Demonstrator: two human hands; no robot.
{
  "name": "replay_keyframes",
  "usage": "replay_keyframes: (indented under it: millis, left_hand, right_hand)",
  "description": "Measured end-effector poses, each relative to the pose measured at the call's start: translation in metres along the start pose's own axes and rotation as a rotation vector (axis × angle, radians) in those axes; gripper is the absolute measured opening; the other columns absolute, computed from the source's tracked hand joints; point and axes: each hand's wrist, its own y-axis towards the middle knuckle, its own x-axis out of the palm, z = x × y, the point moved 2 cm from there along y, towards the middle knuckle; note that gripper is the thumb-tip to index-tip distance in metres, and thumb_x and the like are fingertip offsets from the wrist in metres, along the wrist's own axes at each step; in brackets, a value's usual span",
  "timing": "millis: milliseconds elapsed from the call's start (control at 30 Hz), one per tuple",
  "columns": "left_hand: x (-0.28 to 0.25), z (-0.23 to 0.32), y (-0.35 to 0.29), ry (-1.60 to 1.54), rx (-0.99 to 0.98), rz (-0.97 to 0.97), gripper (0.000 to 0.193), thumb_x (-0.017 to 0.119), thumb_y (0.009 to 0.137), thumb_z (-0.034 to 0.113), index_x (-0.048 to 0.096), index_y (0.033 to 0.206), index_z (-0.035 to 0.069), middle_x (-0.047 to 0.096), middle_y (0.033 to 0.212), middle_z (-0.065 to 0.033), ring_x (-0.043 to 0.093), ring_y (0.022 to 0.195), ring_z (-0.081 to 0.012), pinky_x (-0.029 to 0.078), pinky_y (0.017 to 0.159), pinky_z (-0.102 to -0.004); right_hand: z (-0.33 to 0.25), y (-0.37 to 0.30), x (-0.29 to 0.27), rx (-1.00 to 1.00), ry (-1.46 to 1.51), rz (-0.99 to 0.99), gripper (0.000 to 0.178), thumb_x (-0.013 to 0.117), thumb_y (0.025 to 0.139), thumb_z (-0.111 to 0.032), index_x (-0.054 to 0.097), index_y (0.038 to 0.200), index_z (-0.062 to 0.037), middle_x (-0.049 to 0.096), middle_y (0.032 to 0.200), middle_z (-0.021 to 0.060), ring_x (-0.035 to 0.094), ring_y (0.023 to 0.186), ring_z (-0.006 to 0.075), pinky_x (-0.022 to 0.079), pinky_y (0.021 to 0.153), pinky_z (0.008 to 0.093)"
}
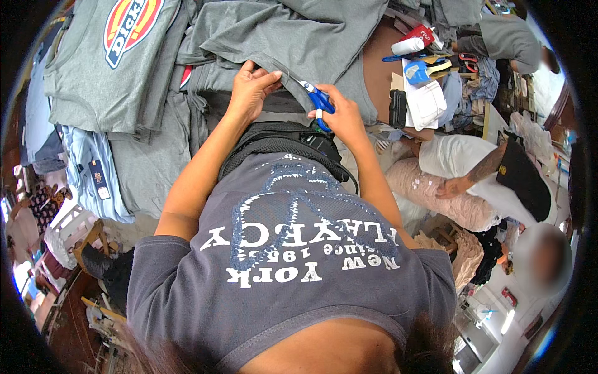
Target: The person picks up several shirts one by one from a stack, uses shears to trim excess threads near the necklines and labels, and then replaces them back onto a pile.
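Dark grey shirt cloth [293, 252] on the wearer's chest fills the lower middle of the frame; at upper centre, the left hand [252, 93] pinches an edge of grey fabric [280, 34] between thumb and fingertips, the other fingers loosely curled; the right hand [341, 112] is wrapped round the blue handles of the scissors [319, 103], their tips beside that edge; whether the blades are parted cannot be told. For a clean snip, it would seem best to hold the edge taut, work with the tips only and keep loose folds clear of them; a brown tabletop [377, 75] shows right of the fabric, bearing a black case [397, 109] and a white bottle [408, 46]; folded grey shirts [81, 87] lie upper left; co-workers [464, 156] occupy the cluttered room at right.
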Motion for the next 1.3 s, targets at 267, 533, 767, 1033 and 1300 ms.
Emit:
replay_keyframes:
  millis: [267,533,767,1033,1300]
  left_hand:
    - [-0.009,0.002,0.007,0.002,0.047,0.015,0.039,0.06,0.071,-0.006,0.04,0.103,0.005,0.057,0.088,-0.0082,0.057,0.078,-0.0165,0.049,0.067,-0.0274]
    - [-0.012,0.005,0.007,0.021,0.044,0.004,0.041,0.059,0.072,-0.005,0.039,0.107,0.006,0.056,0.094,-0.0084,0.057,0.082,-0.017,0.049,0.068,-0.0296]
    - [-0.013,0.011,0.009,0.021,0.1,0.06,0.048,0.06,0.07,-0.006,0.036,0.11,0.007,0.056,0.09,-0.0085,0.057,0.08,-0.0159,0.048,0.066,-0.0276]
    - [-0.016,0.012,0.011,0.04,0.074,0.029,0.051,0.06,0.071,-0.005,0.035,0.113,0.009,0.056,0.097,-0.007,0.057,0.084,-0.0163,0.047,0.068,-0.0273]
    - [-0.013,0.013,0.009,0.044,0.069,0.015,0.052,0.059,0.071,-0.007,0.035,0.114,0.007,0.054,0.102,-0.0099,0.056,0.087,-0.0187,0.048,0.07,-0.03]
  right_hand:
    - [0.005,0.003,0.005,-0.037,-0.001,0.051,0.052,0.073,0.06,-0.028,0.05,0.104,-0.014,0.059,0.073,0.0162,0.058,0.069,0.0339,0.044,0.059,0.0388]
    - [0.012,0.014,0.009,-0.029,0.108,-0.038,0.054,0.073,0.059,-0.028,0.05,0.106,-0.0142,0.058,0.072,0.0151,0.058,0.067,0.0328,0.044,0.059,0.0375]
    - [0.006,0.013,0.01,-0.056,0.033,0.016,0.055,0.073,0.059,-0.028,0.049,0.106,-0.0137,0.058,0.073,0.0147,0.058,0.068,0.031,0.044,0.06,0.0362]
    - [0.005,0.028,0.012,-0.046,0.086,-0.063,0.055,0.074,0.058,-0.03,0.05,0.105,-0.0133,0.057,0.072,0.013,0.057,0.066,0.0284,0.044,0.06,0.0349]
    - [-0.001,0.032,0.015,-0.114,0.03,0.01,0.054,0.074,0.058,-0.031,0.051,0.104,-0.0138,0.057,0.069,0.0118,0.057,0.063,0.0273,0.044,0.058,0.0343]
